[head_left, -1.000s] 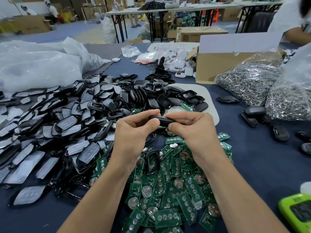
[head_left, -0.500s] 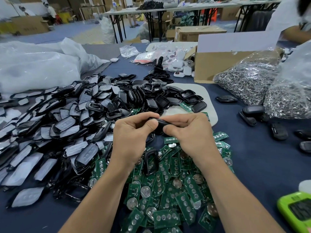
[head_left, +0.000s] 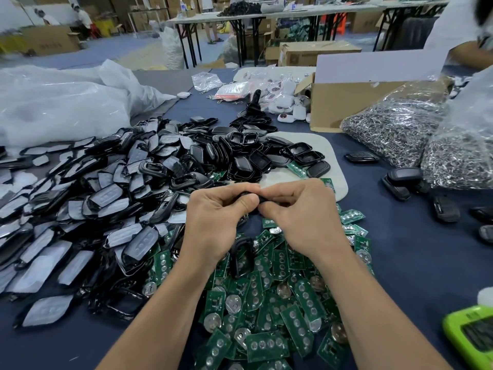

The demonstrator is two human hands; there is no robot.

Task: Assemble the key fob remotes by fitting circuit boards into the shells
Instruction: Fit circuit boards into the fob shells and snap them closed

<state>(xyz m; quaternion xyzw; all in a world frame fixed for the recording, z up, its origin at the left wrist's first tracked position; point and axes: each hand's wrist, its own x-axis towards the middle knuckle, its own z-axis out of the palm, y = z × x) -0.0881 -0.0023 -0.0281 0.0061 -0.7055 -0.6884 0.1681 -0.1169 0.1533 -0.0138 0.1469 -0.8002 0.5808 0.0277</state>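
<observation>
Far left, the crumpled clear plastic bag (head_left: pixel 61 102) lies out of play, and beside it sprawls the big heap of black plastic shell halves (head_left: pixel 106 198), many with grey film-covered button faces up. Now the action: the left hand (head_left: pixel 213 222) clamps thumb and curled fingers on one end of a slim black plastic key fob shell (head_left: pixel 264 199), held edge-on above the table, just past the near pile of parts. The right hand (head_left: pixel 301 217) pinches the other end, fingers curled tight, so both hands grasp the same piece with thumbs nearly meeting. It looks like a press-to-close squeeze. The danger: if the board inside sits crooked, the squeeze could pinch it or leave the seam gaping. Uneven pressure could pop a clip, and a slip would drop the piece into the loose green circuit boards (head_left: pixel 266 303) with round silver coin cells directly below, where a lone black plastic frame (head_left: pixel 241 256) lies. Over to the right, a few closed black fobs (head_left: pixel 400 182) rest on the dark blue tablecloth (head_left: pixel 413 263), near the clear bags of silvery metal rings (head_left: pixel 394 129), and a lime-green device (head_left: pixel 474 337) is cut off at the corner. Hard to make out: the fingers cover almost all of the held shell, so whether a board is inside, or whether the halves have met, cannot be told.
</observation>
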